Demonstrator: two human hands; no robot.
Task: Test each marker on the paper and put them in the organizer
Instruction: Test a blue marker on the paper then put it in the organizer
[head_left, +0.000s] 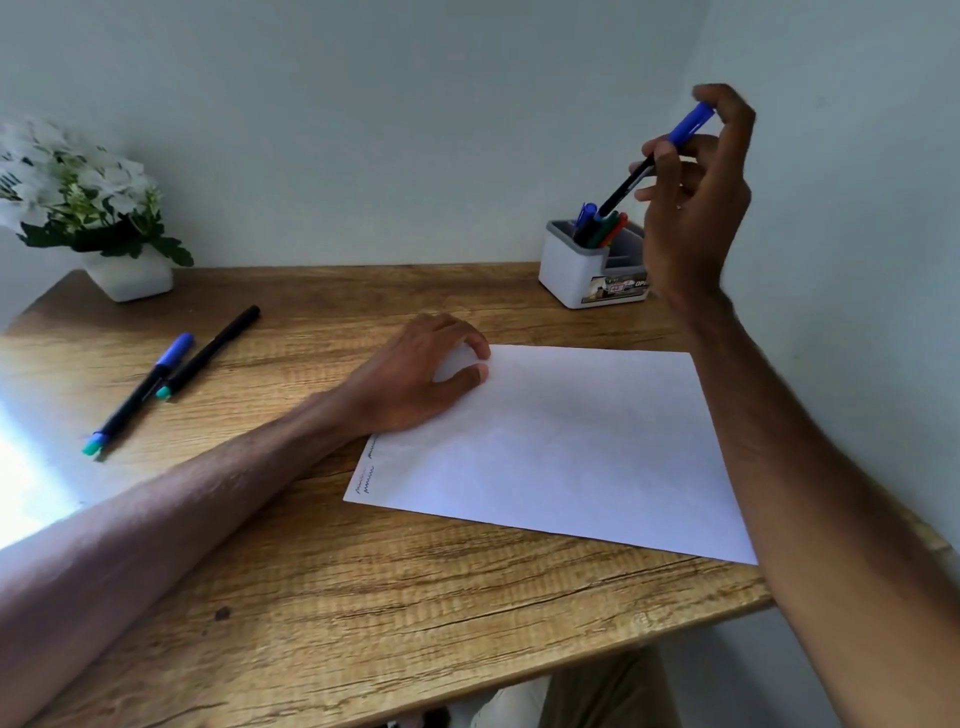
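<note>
My right hand (696, 208) is raised above the white organizer (569, 270) at the back right of the desk. It grips a blue-capped black marker (631, 179) tilted with its lower end over the organizer's back compartment, where several markers (602, 228) stand. My left hand (415, 376) rests with curled fingers on the top left corner of the white paper (561, 447), which bears a few squiggles (366, 478) near its left edge. A blue-capped marker (137, 395) and a black-capped marker (210, 353) lie side by side on the desk at the left.
A white pot of white flowers (88, 208) stands at the back left corner. The wooden desk (363, 597) meets a wall at the back and another close on the right. Bright light falls across the desk's left edge.
</note>
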